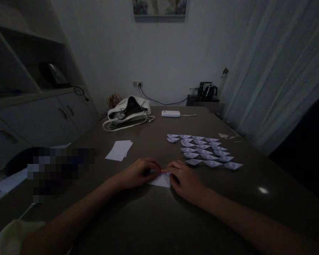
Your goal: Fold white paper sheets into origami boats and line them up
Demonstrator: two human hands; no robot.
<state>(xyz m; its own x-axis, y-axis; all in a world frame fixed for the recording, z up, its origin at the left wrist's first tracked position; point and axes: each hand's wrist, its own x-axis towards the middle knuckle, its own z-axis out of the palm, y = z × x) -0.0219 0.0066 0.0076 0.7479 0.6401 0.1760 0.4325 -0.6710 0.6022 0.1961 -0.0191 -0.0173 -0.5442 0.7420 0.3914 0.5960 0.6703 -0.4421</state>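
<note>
A partly folded sheet of white paper (161, 180) lies on the table between my two hands. My left hand (139, 172) has its fingers bent onto the paper's upper left edge. From the other side, my right hand (186, 179) presses its fingers and thumb on the upper right part. The fingertips of both hands nearly meet at the top of the paper and hide some of its folds. Right of my hands stand several folded paper boats (202, 151) in rows. A small stack of white paper sheets (119, 150) lies left of my hands.
A white handbag (130, 112) sits at the table's far left, and a white power bank (171, 113) with a short cable lies at the far middle. Paper scraps (224, 135) are near the right edge. A black kettle (208, 92) stands beyond the table.
</note>
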